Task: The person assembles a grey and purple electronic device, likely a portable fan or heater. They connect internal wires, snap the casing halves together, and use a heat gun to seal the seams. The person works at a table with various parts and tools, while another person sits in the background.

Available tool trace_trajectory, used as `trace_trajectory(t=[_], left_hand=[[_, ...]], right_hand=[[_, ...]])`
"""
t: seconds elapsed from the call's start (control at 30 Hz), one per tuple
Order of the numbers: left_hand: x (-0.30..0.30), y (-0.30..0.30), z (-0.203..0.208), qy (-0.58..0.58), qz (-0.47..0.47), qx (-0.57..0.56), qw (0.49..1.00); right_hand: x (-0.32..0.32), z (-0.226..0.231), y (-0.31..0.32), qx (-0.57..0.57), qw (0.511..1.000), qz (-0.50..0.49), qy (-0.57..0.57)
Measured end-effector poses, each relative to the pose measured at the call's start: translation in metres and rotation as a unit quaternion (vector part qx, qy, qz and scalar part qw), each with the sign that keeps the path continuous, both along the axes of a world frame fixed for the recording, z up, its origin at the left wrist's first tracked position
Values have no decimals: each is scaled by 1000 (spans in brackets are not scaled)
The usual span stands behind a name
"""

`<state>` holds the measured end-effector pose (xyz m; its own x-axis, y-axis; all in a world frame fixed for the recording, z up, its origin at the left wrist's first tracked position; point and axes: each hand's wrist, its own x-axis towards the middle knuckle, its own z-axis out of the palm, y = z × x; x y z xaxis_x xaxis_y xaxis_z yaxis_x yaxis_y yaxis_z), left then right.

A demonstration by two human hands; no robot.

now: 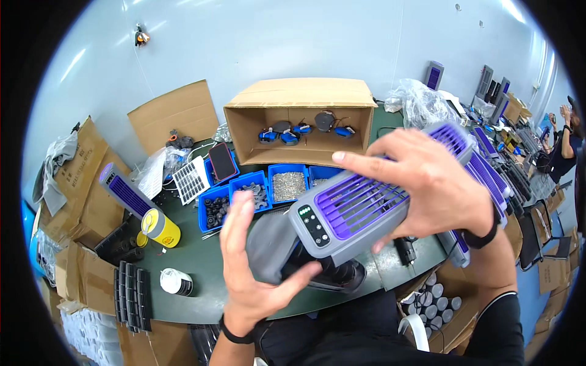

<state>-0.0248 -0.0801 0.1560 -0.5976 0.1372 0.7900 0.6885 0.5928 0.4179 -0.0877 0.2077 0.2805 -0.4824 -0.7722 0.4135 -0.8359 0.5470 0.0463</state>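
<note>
A long grey tower fan (342, 235) with purple slats and a small button panel is tilted over the near side of the table. My right hand (427, 171) grips its housing from the far side, thumb below and index finger stretched along the top. My left hand (250, 274) is held open beside the fan's panel end, fingers up and thumb apart. Under the fan lie a smooth dark grey curved part (267, 247) and a glossy black piece (351, 277), both partly hidden. Whether my left thumb touches the black piece, I cannot tell.
Blue bins (289, 183) of screws and small parts line the table before an open cardboard box (299, 152). A yellow canister (161, 229) and a white-and-black jar (176, 282) stand at left. An electric screwdriver (405, 251) lies at right. Another person (567, 140) is far right.
</note>
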Motion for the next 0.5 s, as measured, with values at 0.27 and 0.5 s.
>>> trace_trajectory(t=[0.27,0.5], left_hand=[[6,-18,-6,-111,-62,132,983],[4,-14,-4,-113,-39,131,984]], right_hand=[[-28,-129,-25,-134,952,33,-273],[-9,-139,-36,-187,948,81,-246]])
